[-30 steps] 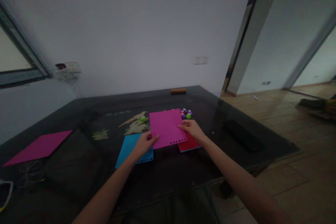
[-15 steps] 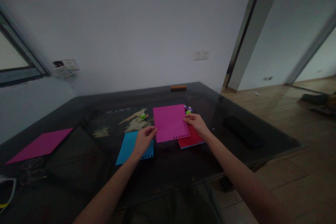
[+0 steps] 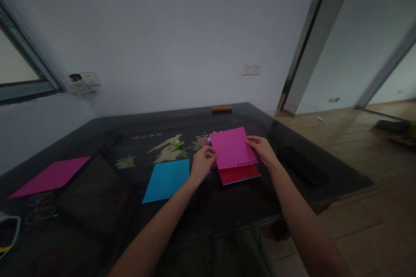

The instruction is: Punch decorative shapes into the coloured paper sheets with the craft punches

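- Head view: a magenta sheet [image 3: 233, 147] with a row of punched holes along its near edge is held above the dark glass table [image 3: 97, 181], over a red sheet [image 3: 239, 174] that lies flat on the glass, so that only the red sheet's near strip shows beneath it.
- Its long axis runs away from the person toward the far wall, slightly slanted to the left at the far end; the punched edge points back at the person, and the far edge is tipped up a little.
- The sheet is pinched at its left edge by the left hand [image 3: 203, 164], fingers closed on the paper, and at its right edge by the right hand [image 3: 264, 150], fingers likewise clamped on the rim.
- For the sheet to be laid well, both pinches would best be kept light and level, so the paper neither bows nor twists; the punched edge is judged the one to be lined up with the red sheet's near edge, corners squared before the grip is loosened.
- A blue sheet [image 3: 165, 179] lies flat just left of the left hand, apart from the red one.
- Small punches are seen beyond: a purple one [image 3: 208, 141] just beside the magenta sheet's left edge, a green one [image 3: 177, 143] farther left.
- Another magenta sheet [image 3: 50, 176] lies well apart at the table's left, and an orange block [image 3: 222, 108] sits at the far edge.
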A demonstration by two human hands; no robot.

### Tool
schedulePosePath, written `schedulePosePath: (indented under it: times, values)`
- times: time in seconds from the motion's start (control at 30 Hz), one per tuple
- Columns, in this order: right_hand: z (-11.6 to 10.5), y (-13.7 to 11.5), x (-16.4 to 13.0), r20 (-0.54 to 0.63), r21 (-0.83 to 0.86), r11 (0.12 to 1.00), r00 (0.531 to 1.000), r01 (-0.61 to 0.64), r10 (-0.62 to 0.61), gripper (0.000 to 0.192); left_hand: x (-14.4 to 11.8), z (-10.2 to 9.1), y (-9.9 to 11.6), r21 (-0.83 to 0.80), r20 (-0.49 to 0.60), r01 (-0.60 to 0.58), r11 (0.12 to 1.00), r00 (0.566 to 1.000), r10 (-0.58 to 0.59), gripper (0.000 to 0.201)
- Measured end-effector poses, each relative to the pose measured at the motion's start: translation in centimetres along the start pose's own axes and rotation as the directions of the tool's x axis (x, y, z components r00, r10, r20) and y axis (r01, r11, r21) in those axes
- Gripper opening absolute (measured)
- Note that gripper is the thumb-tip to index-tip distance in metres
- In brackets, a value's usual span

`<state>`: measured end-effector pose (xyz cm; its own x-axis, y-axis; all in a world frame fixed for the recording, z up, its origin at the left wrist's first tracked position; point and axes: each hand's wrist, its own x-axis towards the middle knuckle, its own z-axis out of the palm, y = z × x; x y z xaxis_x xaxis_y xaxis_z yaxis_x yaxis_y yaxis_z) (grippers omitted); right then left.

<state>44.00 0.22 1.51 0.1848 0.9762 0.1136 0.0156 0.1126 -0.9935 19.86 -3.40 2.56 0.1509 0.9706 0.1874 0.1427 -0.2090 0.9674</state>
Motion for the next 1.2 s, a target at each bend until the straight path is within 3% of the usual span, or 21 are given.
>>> schedulePosePath:
  times: [0.13, 0.33, 0.73, 0.9, 1.07, 1.2]
  values:
    - [-1.2, 0.4, 0.4, 0.004, -0.141, 0.99, 1.0, -0.02, 0.021, 0.024, -0.5, 1.2, -1.4, 0.115, 0.034, 0.028, 0.993, 0.999, -0.032, 0.003]
    - [-1.0, 0.9, 0.5, 0.055, -0.227, 0.972, 0.995, -0.068, 0.082, 0.02, -0.8, 0.9, -3.1, 0.219, 0.076, -0.035, 0.975, 0.997, 0.019, 0.011]
    - [-1.6, 0.8, 0.5, 0.09, -0.456, 0.872, 0.966, -0.178, 0.244, 0.016, -1.4, 1.0, -2.9, 0.462, 0.111, -0.072, 0.884, 0.994, 0.023, 0.01]
    - [-1.4, 0.8, 0.3, 0.069, -0.472, 0.855, 0.958, -0.216, 0.28, 0.017, -2.1, 0.9, -2.2, 0.661, 0.161, -0.176, 0.729, 0.983, 0.092, 0.011]
    - [-1.1, 0.6, 0.0, 0.044, -0.467, 0.854, 0.958, -0.231, 0.284, 0.018, -3.5, 1.8, -1.4, 0.631, 0.321, -0.409, 0.659, 0.911, 0.258, 0.012]
    - [-1.3, 1.0, 0.2, 0.038, -0.517, 0.828, 0.961, -0.215, 0.273, 0.018, -4.2, 2.5, -1.6, 0.628, 0.408, -0.477, 0.614, 0.875, 0.262, 0.027]
